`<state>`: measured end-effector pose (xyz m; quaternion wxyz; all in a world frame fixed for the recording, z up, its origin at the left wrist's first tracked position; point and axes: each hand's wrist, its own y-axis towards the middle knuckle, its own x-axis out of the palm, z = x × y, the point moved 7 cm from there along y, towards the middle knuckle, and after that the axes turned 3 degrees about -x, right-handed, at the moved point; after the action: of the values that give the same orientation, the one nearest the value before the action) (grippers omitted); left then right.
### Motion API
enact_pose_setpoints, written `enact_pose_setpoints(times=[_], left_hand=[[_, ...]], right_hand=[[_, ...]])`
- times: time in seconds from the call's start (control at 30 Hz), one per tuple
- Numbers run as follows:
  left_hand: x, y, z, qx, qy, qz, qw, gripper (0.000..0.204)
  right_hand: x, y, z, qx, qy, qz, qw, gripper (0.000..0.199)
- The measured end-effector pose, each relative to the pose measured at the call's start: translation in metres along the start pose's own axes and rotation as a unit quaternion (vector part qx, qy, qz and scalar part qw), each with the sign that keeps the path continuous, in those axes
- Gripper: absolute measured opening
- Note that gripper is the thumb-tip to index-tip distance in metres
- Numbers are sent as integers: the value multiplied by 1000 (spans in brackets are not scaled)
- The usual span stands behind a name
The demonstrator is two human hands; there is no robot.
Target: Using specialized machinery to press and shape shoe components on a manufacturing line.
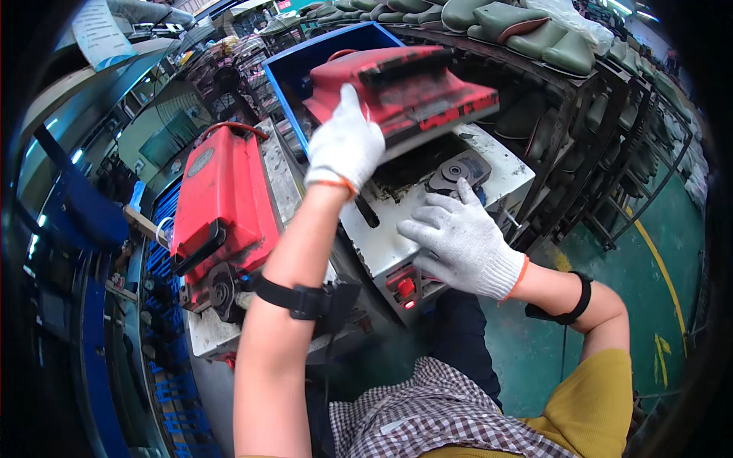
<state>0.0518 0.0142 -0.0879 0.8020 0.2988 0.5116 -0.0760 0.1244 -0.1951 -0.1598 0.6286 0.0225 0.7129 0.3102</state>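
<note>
My left hand (346, 145), in a white knit glove, is at the near left corner of a raised red machine cover (366, 84). One digit lies up along the cover's side; its other fingers are mostly hidden and appear curled at the edge. The cover has a black handle (405, 67) and sits tilted above the white machine base (500, 172). Also gloved, my right hand (466, 244) spreads its fingers over the front of the base. Its fingertips are close to a round black latch (460, 169); whether they touch it I cannot tell.
To the left stands a second red-covered machine (229, 198), its cover lowered. A red switch (405, 287) with a lit lamp is on the base's front. Behind is a blue bin (294, 84). Racks of green clogs (565, 49) line the right side beside the green floor (595, 305).
</note>
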Motion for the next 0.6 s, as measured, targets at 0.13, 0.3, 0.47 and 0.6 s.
enact_pose_setpoints(times=[0.13, 0.3, 0.47, 0.6], left_hand=[[48, -41, -5, 31, 14, 59, 998, 78], [92, -57, -20, 42, 25, 93, 994, 80], [99, -61, -24, 35, 33, 113, 992, 78], [94, -58, -24, 6, -38, 102, 994, 72]], right_hand=[[2, -10, 8, 9, -33, 64, 997, 46], [-7, -29, 23, 2, -24, 138, 990, 41], [-23, -64, 70, 31, -56, 293, 954, 37], [-25, -69, 149, 181, -82, 353, 914, 37]])
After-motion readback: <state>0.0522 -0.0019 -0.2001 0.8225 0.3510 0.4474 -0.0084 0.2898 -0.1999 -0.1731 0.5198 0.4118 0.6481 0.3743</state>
